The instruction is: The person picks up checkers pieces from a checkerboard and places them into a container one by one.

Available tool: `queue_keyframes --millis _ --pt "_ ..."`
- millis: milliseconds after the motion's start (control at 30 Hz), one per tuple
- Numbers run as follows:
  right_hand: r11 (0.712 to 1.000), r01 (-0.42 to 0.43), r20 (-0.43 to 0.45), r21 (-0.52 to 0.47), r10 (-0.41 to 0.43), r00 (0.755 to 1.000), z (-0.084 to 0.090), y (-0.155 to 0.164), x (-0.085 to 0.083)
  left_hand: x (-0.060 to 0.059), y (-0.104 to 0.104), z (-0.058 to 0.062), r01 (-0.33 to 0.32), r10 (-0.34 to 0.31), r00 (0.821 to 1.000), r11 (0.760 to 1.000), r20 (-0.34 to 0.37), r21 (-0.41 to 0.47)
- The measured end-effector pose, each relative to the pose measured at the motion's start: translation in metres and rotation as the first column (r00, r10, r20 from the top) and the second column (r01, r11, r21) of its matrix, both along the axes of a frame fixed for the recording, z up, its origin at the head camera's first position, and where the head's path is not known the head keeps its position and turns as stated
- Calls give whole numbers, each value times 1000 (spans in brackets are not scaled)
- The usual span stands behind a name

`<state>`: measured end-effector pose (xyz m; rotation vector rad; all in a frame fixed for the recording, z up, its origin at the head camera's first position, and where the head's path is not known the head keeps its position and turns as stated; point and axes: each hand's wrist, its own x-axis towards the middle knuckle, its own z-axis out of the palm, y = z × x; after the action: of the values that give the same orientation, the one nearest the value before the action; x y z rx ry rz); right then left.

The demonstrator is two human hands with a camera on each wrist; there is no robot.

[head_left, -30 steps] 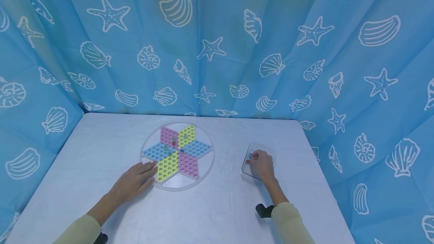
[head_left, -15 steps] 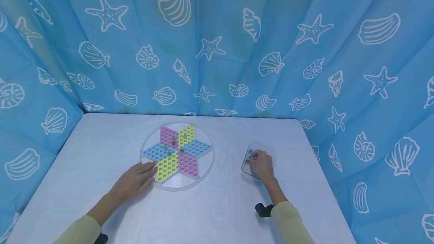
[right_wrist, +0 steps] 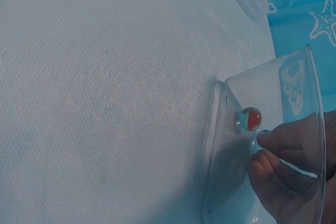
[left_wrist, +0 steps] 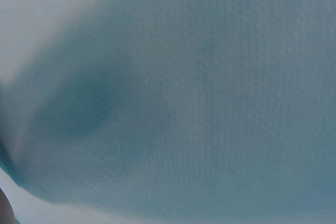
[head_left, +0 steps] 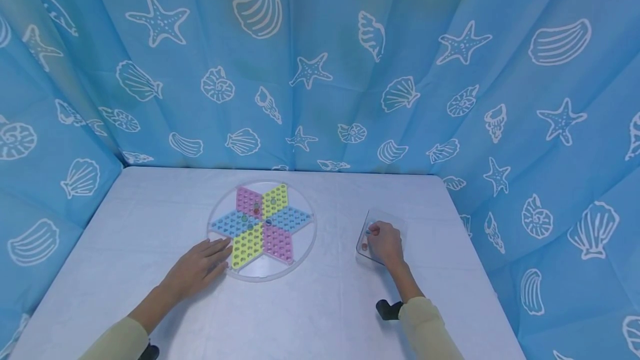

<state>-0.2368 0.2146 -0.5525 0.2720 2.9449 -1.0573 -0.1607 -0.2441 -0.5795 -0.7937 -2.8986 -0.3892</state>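
Reaching into the clear tray (head_left: 382,221) near the desk's (head_left: 310,310) right edge, right hand (head_left: 386,242) curls its fingertips (right_wrist: 265,139) just beside a red marble (right_wrist: 250,118); whether they pinch another bead cannot be told. Left hand (head_left: 197,266), fingers flat and relaxed, rests on the round star board's (head_left: 261,230) near-left rim, well apart from the tray, nothing between.

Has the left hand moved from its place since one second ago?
No. The left hand lies at the same spot, fingertips at the board's near-left rim.
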Motion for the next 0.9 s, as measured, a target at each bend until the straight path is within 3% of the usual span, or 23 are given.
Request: queue_keyframes --millis 900 --pt "999 -32 -6 15 32 999 6 -1 1 1 1 1 -30 31 999 999 30 -19"
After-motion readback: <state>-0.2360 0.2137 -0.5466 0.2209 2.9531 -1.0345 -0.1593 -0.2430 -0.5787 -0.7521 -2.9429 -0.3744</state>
